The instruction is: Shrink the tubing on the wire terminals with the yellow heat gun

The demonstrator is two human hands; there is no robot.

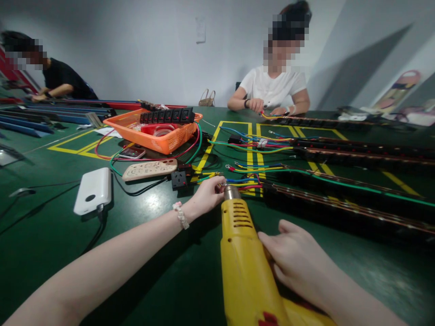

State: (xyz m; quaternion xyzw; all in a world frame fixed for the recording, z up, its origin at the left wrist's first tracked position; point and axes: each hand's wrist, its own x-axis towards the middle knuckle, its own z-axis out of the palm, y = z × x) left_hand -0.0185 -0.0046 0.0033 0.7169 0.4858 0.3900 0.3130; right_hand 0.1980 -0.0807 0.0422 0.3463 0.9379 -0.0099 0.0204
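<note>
A yellow heat gun (247, 258) is held by my right hand (294, 251), its fingers wrapped round the grip on the right side. The metal nozzle points away from me, close to the fingertips of my left hand (211, 191). Those fingers are pinched on the ends of several coloured wires (249, 181), blue, yellow and red. The exact spot of the pinch is partly hidden by the hand and nozzle. From there the wires run right into a long black socket strip (316, 201) lying on the table.
More black strips (340, 147) with loose wire ends lie at right. Left of my hands are a black socket (179, 179), a beige power strip (150, 170), a white power bank (93, 191) and an orange basket (170, 138). Two people work across the green table (146, 280).
</note>
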